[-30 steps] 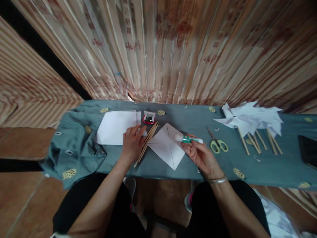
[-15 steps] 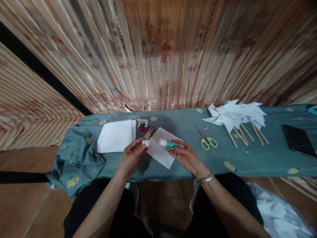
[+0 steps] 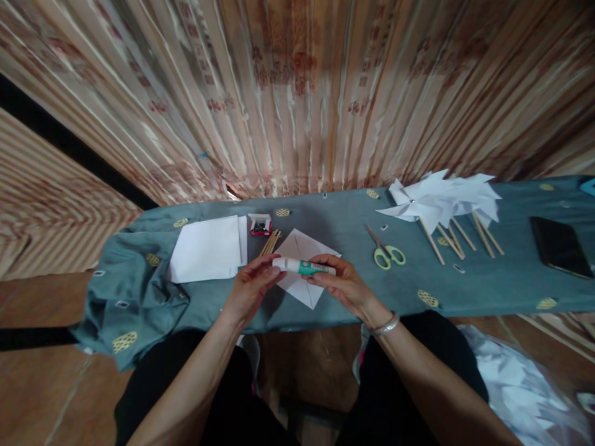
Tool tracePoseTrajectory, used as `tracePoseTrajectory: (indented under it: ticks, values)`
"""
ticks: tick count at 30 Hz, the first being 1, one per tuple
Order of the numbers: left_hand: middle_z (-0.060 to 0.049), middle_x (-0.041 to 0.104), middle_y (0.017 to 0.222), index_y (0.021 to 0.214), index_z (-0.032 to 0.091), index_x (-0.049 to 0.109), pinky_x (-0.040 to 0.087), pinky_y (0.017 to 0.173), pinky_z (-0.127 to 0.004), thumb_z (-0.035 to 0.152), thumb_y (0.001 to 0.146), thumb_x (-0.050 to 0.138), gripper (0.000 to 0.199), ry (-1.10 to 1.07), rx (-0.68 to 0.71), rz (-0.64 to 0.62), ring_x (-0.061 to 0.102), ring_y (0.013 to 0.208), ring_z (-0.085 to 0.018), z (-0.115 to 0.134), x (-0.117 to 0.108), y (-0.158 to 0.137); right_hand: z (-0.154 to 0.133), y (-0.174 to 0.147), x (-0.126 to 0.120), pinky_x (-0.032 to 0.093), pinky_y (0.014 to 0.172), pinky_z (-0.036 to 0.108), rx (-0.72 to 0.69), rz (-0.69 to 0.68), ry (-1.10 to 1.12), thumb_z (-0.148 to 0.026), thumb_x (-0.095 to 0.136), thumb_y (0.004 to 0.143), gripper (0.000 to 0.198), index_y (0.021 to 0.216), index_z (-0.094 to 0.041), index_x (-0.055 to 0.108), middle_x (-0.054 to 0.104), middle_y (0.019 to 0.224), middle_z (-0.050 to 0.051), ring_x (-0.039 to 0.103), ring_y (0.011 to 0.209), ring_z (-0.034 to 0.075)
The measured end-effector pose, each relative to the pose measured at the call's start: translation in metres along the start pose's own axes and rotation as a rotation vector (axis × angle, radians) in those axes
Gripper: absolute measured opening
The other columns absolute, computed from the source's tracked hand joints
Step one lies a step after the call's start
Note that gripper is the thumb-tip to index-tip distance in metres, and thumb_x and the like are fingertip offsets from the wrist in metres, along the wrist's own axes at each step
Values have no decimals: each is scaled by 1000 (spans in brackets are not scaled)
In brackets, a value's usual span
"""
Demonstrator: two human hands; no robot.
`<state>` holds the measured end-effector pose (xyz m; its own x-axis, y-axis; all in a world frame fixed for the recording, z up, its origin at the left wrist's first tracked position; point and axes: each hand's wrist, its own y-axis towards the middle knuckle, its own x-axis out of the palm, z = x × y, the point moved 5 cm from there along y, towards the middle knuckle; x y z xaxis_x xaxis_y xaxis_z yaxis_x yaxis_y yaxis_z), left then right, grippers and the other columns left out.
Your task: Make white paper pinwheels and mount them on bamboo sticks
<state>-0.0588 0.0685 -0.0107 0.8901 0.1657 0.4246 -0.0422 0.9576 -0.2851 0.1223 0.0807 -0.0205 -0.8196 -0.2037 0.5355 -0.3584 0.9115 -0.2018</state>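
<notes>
My right hand is closed around the green and white body of a glue stick, held level above the table. Between the fingers of my left hand is the white cap, now meeting the other end of the glue stick. Whether it is fully seated I cannot tell. Below both hands lies a white paper square with crease lines, turned cornerwise and partly covered by the glue stick and fingers. Several thin wooden sticks lie just beyond my left fingertips.
White paper sheets are stacked at left, beside a small red box of dark pieces. Green-handled scissors, paper pinwheels on sticks and a dark phone lie at right. A plastic bag of white paper is on the floor.
My hands have come together, bringing the cap against the glue stick, where a gap showed before. The whole view has shifted slightly.
</notes>
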Motion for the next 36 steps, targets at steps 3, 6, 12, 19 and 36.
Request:
tracePoseTrajectory:
  ticks: [3,6,12,19,36]
  values:
    - [-1,74,87,83,20,77,56,81,-28,27,52,90,35,56,20,1,67,83,-15,0,-2,0,-2,1,-2,55,84,30,-45,2,-108,-26,85,59,30,86,-22,72,71,86,-2,69,80,14]
    - [-2,74,87,85,20,76,54,81,-28,30,53,89,36,163,53,-2,66,82,-15,0,-4,-1,-4,2,-5,54,80,30,-91,8,-256,-27,84,61,30,88,-22,71,71,84,-1,67,77,14]
    - [-2,73,78,84,19,76,54,73,-27,29,55,86,32,324,85,-26,66,74,-16,1,-8,-6,5,0,-3,56,74,27,-83,-35,-322,-27,83,63,30,91,-21,72,72,86,-1,67,76,14]
    - [-6,74,90,85,21,78,54,79,-32,28,57,84,30,392,38,-130,69,81,-20,-5,-12,-24,25,-9,12,57,69,25,58,-164,-251,-29,79,71,26,94,-21,70,74,81,0,71,73,14]
    - [-9,73,101,97,19,73,46,95,-46,46,78,61,35,1179,552,284,61,102,-28,29,-100,-7,-26,-12,-27,52,92,43,-394,25,-1138,-28,58,88,20,103,-22,69,72,106,7,67,97,23]
